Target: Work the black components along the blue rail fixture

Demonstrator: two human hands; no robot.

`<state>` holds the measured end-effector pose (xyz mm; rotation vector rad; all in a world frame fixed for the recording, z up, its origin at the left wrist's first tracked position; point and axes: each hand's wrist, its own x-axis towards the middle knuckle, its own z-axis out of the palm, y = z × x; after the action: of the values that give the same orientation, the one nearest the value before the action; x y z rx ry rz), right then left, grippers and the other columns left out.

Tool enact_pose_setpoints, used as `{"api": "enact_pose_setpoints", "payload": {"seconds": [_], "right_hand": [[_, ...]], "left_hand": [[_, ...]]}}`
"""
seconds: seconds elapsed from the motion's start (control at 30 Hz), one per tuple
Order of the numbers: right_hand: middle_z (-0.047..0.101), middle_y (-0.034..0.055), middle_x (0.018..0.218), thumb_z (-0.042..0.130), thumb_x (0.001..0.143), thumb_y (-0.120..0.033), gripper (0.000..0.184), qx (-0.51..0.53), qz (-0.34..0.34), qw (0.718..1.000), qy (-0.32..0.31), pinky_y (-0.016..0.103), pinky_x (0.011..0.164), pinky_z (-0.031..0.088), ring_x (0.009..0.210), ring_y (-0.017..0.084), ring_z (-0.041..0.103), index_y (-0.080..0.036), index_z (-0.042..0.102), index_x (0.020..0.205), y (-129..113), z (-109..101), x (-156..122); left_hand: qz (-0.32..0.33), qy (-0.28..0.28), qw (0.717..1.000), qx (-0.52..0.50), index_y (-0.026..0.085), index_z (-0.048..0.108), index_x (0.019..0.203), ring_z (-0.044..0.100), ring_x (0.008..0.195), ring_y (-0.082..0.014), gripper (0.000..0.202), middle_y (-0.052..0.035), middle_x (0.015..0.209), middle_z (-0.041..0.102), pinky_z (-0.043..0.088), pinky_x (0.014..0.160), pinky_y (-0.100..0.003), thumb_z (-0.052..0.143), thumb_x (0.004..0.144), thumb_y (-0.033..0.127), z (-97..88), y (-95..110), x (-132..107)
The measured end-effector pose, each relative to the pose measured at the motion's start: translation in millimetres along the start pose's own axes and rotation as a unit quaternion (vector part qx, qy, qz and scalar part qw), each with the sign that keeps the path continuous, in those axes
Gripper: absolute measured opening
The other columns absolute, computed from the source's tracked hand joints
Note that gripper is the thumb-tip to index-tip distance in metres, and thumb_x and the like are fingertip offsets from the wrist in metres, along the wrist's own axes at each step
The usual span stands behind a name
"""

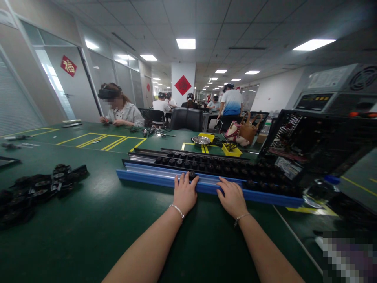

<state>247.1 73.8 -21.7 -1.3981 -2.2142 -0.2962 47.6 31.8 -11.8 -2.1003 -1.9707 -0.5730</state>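
Note:
A long blue rail point(153, 181) with a shiny channel lies across the green table in front of me. My left hand point(185, 192) is at its middle, fingers over the channel. Between its index finger and thumb sits a small round black part point(192, 174). My right hand point(232, 196) rests farther right on the rail, fingers apart, with nothing seen in it. More black parts point(265, 185) fill the right end of the channel. Behind it, a darker rail point(141, 157) holds rows of similar black parts point(203, 159).
A heap of black parts point(44, 184) lies at the left. On the right stand an open computer case point(306, 145) and a clear bottle point(321, 192). A metal bowl point(201, 140) and a yellow tray point(231, 150) are behind the rails. A person point(123, 112) works across the table.

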Motion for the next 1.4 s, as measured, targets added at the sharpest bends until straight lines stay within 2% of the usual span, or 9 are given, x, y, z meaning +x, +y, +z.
{"api": "enact_pose_setpoints", "payload": {"seconds": [0.13,0.33,0.83,1.4], "right_hand": [[0.057,0.0053,0.127,0.041,0.085,-0.03,0.029,0.0,0.002,1.0,0.002,0.043,0.1,0.031,0.109,0.021,0.053,-0.023,0.063,0.102,0.3,0.8,-0.4],[0.056,0.0049,0.128,0.042,0.085,-0.03,0.029,0.0,0.006,1.0,0.002,0.043,0.101,0.031,0.11,0.021,0.053,-0.022,0.063,0.103,-1.2,-1.1,-1.1],[0.056,0.0048,0.129,0.041,0.086,-0.029,0.029,0.001,0.007,1.0,-0.005,0.043,0.101,0.032,0.111,0.021,0.053,-0.023,0.063,0.103,-1.8,-2.5,-0.8],[0.053,0.0067,0.131,0.04,0.086,-0.03,0.029,0.0,0.01,1.0,-0.002,0.042,0.1,0.032,0.11,0.021,0.054,-0.022,0.063,0.103,-2.1,-2.8,-0.9]], "left_hand": [[0.003,0.001,1.0,0.002,0.034,0.038,0.137,0.032,0.131,-0.0302,0.06,-0.01,0.143,0.037,0.015,0.108,-0.053,0.053,0.079,0.029,0.9,-1.0,-0.3],[-0.009,0.006,1.0,0.005,0.031,0.04,0.135,0.031,0.131,-0.0307,0.057,-0.0119,0.142,0.038,0.015,0.108,-0.053,0.052,0.08,0.03,0.2,-0.6,-1.2],[-0.036,-0.005,0.999,0.017,0.031,0.038,0.137,0.027,0.133,-0.0333,0.061,-0.0132,0.143,0.037,0.014,0.106,-0.059,0.054,0.078,0.031,-3.8,-1.2,-2.6],[-0.066,-0.001,0.997,0.028,0.029,0.039,0.136,0.026,0.134,-0.0346,0.059,-0.0139,0.143,0.036,0.016,0.106,-0.058,0.053,0.079,0.031,-5.0,-8.8,-4.9]]}}
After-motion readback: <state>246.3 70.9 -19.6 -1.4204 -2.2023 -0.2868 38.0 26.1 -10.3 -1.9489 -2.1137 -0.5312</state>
